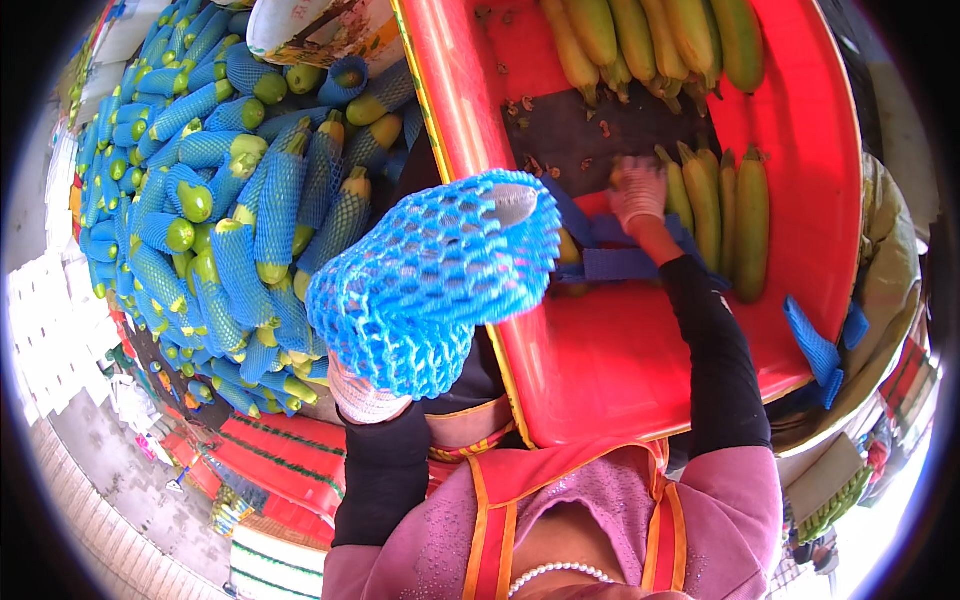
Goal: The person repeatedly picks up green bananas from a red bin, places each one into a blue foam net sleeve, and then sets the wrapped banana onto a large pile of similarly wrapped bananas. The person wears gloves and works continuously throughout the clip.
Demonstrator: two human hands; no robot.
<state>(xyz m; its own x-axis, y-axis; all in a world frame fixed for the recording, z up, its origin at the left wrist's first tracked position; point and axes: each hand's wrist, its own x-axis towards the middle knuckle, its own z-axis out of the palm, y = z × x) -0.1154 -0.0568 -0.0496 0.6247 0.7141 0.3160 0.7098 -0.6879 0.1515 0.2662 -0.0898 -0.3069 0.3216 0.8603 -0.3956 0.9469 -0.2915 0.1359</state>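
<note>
A blue foam net sleeve is drawn over my gloved left hand. Its open end faces right, and a grey fingertip shows through it; most of the fingers are hidden. Inside the red plastic tub, my right hand, in a pale glove, reaches down beside a row of bare zucchini. A yellowish-green tip is at its fingertips, but blur hides whether they grip it. Flat blue strips lie below that hand. Another group of bare zucchini lies at the tub's far end.
To the left is a large pile of zucchini in blue net sleeves. Beyond the tub's near-left edge stands a white printed container. Loose blue sleeves hang at the tub's right rim. Dried scraps lie on a dark sheet.
</note>
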